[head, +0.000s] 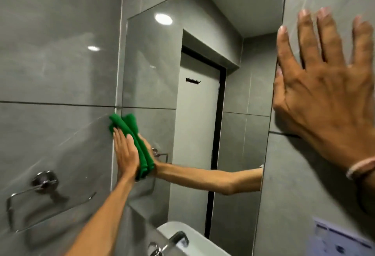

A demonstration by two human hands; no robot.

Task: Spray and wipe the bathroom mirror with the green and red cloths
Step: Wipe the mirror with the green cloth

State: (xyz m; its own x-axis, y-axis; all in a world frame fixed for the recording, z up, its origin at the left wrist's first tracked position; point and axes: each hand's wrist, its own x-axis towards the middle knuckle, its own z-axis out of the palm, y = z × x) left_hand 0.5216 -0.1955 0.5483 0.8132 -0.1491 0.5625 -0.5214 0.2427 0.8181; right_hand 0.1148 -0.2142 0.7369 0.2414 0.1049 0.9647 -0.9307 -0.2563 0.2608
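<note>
The bathroom mirror point(233, 22) hangs on the grey tiled wall and reflects a white door and my arm. My left hand point(125, 154) presses the folded green cloth point(121, 126) flat against the mirror's left edge, about halfway up. The cloth's reflection shows right beside it in the glass. My right hand point(324, 85) rests flat on the tile wall just right of the mirror, fingers spread, holding nothing; a pale band circles its wrist. No red cloth or spray bottle is in view.
A chrome towel ring point(43, 182) is fixed to the left wall, low down. A white basin point(194, 239) and a chrome tap point(174, 239) sit below the mirror. A pale paper notice point(341, 237) is stuck on the wall at lower right.
</note>
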